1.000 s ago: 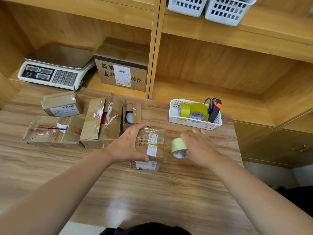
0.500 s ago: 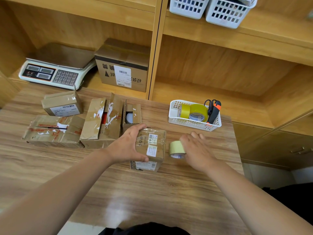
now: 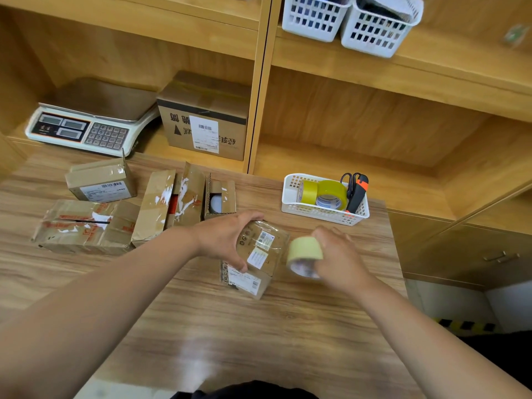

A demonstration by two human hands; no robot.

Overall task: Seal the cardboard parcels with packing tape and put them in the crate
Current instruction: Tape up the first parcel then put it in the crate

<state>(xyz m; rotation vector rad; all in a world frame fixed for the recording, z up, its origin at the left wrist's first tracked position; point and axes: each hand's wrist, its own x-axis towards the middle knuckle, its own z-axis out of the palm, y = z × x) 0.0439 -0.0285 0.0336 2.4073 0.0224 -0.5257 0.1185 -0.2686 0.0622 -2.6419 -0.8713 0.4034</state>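
A small cardboard parcel [image 3: 259, 254] with white labels stands in the middle of the wooden table [image 3: 201, 326]. My left hand [image 3: 224, 240] grips it from the left, thumb on its front and fingers over its top. My right hand [image 3: 336, 254] holds a pale yellow tape roll [image 3: 305, 253] just right of the parcel, tilted and slightly blurred. Several other cardboard parcels lie at the left: a flat one [image 3: 86, 226], a labelled one [image 3: 100, 182], a tall open one [image 3: 169, 200] and a small open one [image 3: 220, 195]. No crate is in view.
A white basket [image 3: 322, 211] at the back right holds two tape rolls, scissors and an orange cutter. On the shelf behind are a scale [image 3: 86, 125] and a large box [image 3: 204, 119]. Two white baskets [image 3: 351, 18] stand on the upper shelf. The table's right edge is near my right arm.
My right hand has lifted and tilted the tape roll, bringing it slightly closer to the parcel. The left hand keeps its grip on the parcel.
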